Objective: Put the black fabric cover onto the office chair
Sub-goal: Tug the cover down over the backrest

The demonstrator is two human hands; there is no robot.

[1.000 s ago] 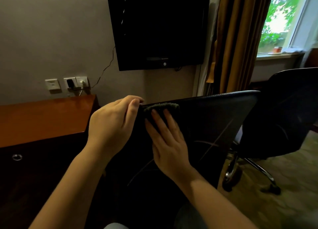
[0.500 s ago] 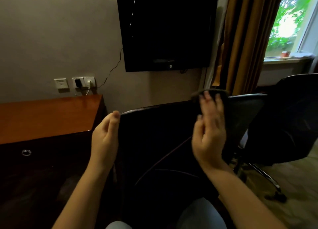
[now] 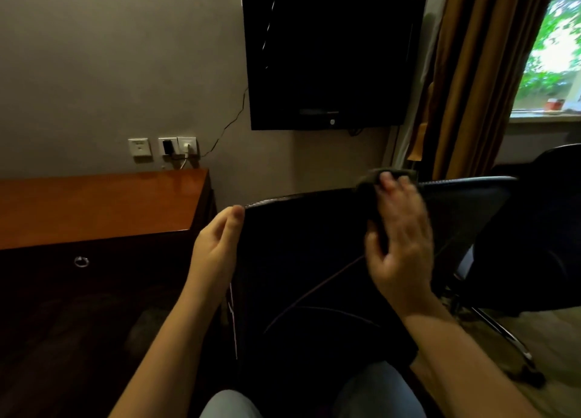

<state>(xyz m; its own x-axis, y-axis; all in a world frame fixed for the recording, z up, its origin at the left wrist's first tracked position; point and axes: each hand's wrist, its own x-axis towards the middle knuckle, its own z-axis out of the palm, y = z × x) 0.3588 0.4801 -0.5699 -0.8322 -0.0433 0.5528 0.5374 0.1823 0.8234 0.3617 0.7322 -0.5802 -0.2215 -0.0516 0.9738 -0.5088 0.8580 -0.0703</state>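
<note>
cover approx. half on chair back; rt hand worked the hem along the top edge.
office chair [image 3: 471,210] stood close in front w/ its backrest toward the wearer, so both hands reached the top edge. black fabric cover [image 3: 298,260] lay over the left part of the backrest; the right end was bare mesh. left hand [image 3: 220,248]: fingers straight and together, tips touching the top-left corner, prob. to pin the seated corner against the pull. right hand [image 3: 399,238]: blurred, fingers appeared curled over the bunched hem [image 3: 366,180] right of centre, prob. to stretch it toward the bare corner. risk: left corner slipping off if pulled hard.
</note>
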